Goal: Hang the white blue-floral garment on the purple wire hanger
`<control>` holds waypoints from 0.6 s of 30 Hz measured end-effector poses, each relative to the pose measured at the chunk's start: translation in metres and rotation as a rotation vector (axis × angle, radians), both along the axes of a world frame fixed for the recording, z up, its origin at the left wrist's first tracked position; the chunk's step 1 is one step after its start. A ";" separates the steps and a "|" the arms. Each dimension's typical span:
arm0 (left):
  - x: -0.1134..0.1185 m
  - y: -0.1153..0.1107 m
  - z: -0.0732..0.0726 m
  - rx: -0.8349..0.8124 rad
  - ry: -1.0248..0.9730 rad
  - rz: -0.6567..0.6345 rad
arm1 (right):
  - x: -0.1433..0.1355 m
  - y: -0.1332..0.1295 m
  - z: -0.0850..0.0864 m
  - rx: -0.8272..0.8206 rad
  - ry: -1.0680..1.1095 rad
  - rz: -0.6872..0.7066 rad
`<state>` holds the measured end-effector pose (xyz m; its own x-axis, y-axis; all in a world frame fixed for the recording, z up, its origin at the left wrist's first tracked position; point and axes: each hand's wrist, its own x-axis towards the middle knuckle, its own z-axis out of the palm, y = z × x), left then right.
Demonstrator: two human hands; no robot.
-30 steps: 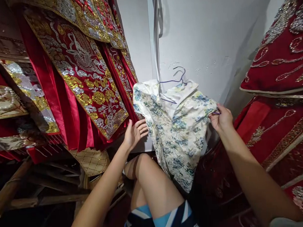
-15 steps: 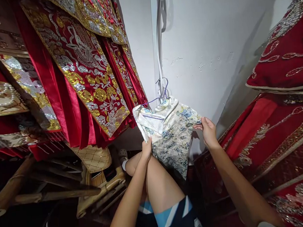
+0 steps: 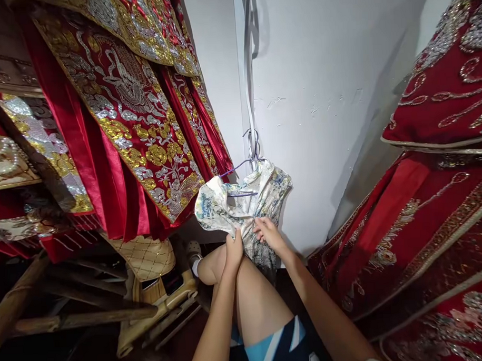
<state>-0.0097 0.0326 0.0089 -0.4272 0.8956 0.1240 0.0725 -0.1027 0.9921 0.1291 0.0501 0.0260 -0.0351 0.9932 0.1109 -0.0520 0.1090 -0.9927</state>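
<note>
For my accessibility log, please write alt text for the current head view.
A person's left hand grips a white floral garment on a purple hanger, with the right hand at its front. Red, ornately decorated garments flank a pale wall.

By the left hand (image 3: 234, 248), the white, blue-flowered cloth blouse (image 3: 215, 207) is creased, faintly glossy; left of that hand, the long pleated red skirt (image 3: 102, 177) is smooth, shiny, satin-like cloth.

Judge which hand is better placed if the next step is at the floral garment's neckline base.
Probably the person's right hand: its fingertips are near the neckline base, while the left hand grips the floral garment farther left.
</note>
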 end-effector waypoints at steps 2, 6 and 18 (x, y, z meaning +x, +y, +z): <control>0.000 -0.003 -0.001 -0.002 0.015 0.026 | -0.012 0.008 0.002 0.014 -0.059 0.035; 0.000 -0.011 -0.005 0.001 0.047 0.114 | -0.020 0.008 -0.004 0.040 -0.057 0.009; 0.006 -0.017 -0.003 -0.001 0.048 0.079 | -0.013 0.008 -0.005 0.067 -0.090 0.045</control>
